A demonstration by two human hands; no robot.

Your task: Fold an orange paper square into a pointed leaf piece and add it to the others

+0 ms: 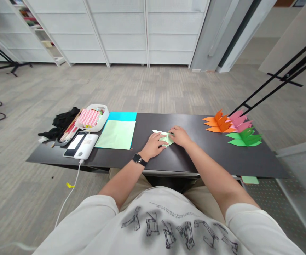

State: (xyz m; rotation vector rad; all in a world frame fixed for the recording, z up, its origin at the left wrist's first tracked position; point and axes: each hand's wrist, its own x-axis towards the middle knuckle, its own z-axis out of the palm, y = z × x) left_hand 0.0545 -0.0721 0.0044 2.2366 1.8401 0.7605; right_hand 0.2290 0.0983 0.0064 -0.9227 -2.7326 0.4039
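Near the table's (184, 166) middle, the left hand (155, 145) lies flat, fingers spread, pressing the pale green folded paper (165, 138). The right hand (179, 136) pins its right edge with curled fingertips. Farther left lie paper sheets (117, 134); far right, folded paper models (232, 128).

Folded paper (166, 139) half under hands (fingertips hidden), tray contents (89, 117) indistinct

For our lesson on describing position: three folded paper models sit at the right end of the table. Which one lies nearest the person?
The green model. It sits at the front of the group, closest to the table's near edge, while the orange model and pink model lie behind it.
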